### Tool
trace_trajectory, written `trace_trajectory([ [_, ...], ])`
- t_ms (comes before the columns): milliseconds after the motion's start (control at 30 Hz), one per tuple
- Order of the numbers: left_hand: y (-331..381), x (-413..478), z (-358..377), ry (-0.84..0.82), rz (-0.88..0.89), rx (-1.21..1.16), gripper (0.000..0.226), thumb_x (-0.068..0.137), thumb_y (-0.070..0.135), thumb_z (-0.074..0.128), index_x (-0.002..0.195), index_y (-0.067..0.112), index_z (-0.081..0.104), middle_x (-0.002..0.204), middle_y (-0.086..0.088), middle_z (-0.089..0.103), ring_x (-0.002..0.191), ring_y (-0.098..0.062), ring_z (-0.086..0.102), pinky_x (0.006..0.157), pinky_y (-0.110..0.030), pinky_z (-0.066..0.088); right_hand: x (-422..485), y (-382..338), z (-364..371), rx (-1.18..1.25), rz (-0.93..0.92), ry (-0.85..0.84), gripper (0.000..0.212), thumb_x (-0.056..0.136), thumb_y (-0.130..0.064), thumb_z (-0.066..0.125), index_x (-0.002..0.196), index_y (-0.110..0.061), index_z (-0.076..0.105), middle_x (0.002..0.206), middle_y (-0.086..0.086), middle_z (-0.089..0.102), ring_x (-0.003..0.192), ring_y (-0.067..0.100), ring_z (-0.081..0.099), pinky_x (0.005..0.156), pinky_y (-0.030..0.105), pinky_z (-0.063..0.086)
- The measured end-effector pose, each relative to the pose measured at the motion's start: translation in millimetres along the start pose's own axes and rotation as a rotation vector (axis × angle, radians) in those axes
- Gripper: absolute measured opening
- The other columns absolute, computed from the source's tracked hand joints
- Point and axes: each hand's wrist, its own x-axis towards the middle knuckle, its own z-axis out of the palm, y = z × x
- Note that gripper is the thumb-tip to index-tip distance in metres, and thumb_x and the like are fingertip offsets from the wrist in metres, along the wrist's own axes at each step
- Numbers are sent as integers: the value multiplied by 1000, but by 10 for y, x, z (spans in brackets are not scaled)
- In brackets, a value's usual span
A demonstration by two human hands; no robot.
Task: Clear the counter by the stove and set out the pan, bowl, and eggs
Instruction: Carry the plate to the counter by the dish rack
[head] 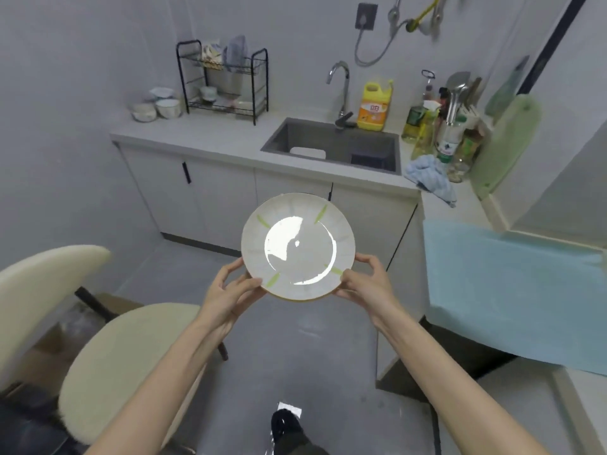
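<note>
Plate (297, 247) rim: left hand (230, 289), right hand (365, 281)

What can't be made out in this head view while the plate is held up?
Head view only.
Underside of the plate: faces away; left hand and right hand grip its rim.
What the blue cloth covers: hidden, cut off by the right edge.
Contents of the dish rack: blurred.
Labels on the bottles beside the sink: too small.
No pan or eggs visible.
</note>
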Motion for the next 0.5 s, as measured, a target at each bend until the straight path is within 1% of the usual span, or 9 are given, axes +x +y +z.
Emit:
trace_trajectory([
  [67, 190, 286, -28, 35, 24, -11, 52, 78, -13, 63, 123, 10, 51, 107, -15, 69, 92, -28, 68, 78, -35, 58, 333, -157, 220, -10, 1, -52, 45, 80, 5, 55, 119, -16, 45, 78, 11, 70, 65, 21, 69, 67, 27, 59],
  [100, 309, 483, -49, 59, 41, -22, 51, 78, -13, 63, 122, 10, 51, 105, -13, 70, 92, -27, 68, 78, -36, 58, 555, -261, 366, -19, 2, -79, 45, 80, 6, 54, 118, -16, 45, 72, 8, 70, 62, 20, 69, 65, 26, 59],
  [133, 398, 605, -58, 72, 52, -26, 49, 78, -14, 62, 120, 11, 52, 101, -11, 72, 90, -26, 69, 78, -35, 58, 702, -334, 465, -23, 0, -98, 44, 80, 6, 55, 117, -16, 45, 70, 7, 70, 63, 20, 69, 65, 26, 59],
  [233, 705, 1045, -114, 129, 78, -39, 43, 79, -12, 63, 111, 16, 55, 92, -3, 75, 87, -22, 71, 77, -33, 59, 1246, -550, 846, -28, 15, -178, 49, 78, 4, 59, 120, -15, 44, 91, 21, 72, 80, 30, 70, 78, 36, 60],
  [267, 793, 1160, -133, 143, 86, -47, 43, 79, -12, 63, 109, 17, 55, 91, -2, 75, 87, -22, 71, 77, -33, 59, 1382, -611, 959, -30, 18, -194, 50, 77, 3, 60, 121, -16, 44, 95, 23, 71, 84, 32, 70, 80, 37, 59],
  [400, 1082, 1679, -264, 215, 115, -79, 41, 79, -13, 63, 108, 16, 56, 99, -6, 72, 93, -25, 68, 73, -31, 60, 1922, -845, 1416, -71, 38, -269, 49, 78, 1, 60, 120, -18, 44, 95, 19, 73, 84, 33, 72, 72, 27, 60],
  [500, 1252, 2061, -352, 246, 128, -87, 42, 79, -14, 62, 111, 14, 55, 106, -9, 69, 97, -27, 67, 72, -31, 60, 2287, -969, 1707, -85, 50, -289, 49, 80, 2, 59, 122, -18, 43, 96, 21, 72, 77, 28, 72, 69, 25, 59],
])
